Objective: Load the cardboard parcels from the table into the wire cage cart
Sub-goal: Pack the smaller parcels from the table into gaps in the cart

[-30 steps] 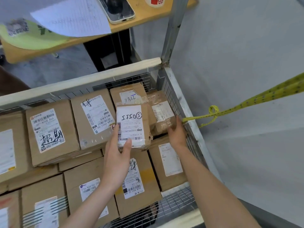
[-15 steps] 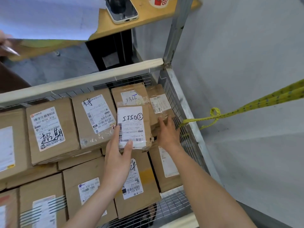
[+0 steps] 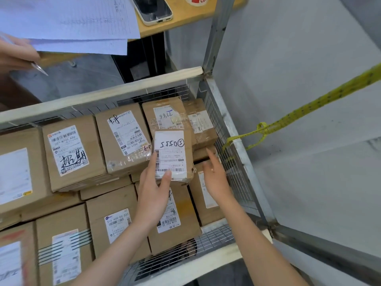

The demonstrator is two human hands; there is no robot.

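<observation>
Holding the small parcel (image 3: 174,153) by its lower end, my left hand (image 3: 151,197) is clamped on it, thumb across the white label and fingers curled up its left side and behind. The parcel is inside the cart (image 3: 123,89), in the far right corner, lying on top of the boxes there; whether it has fully settled or I am carrying some of its weight I cannot tell. My right hand (image 3: 216,180) hangs just to the right of it, between the parcel and the wire side, fingers spread and loose, gripping nothing and, as far as I can see, not touching it. I'd judge the job well along: the loaded parcels (image 3: 74,155) already cover nearly all of the cart's floor that I can see, stacked in at least two layers, with only a strip of bare wire showing at the near edge. What is left with this one is to let go and pull both hands out. How many more wait on the table (image 3: 185,20) I can't say; the corner in view shows only a phone (image 3: 153,9) and some papers (image 3: 72,19). Another person's hand (image 3: 16,52) holds a pen (image 3: 40,69) at the left, and a yellow strap (image 3: 309,108) is tied to the cart's right side.
</observation>
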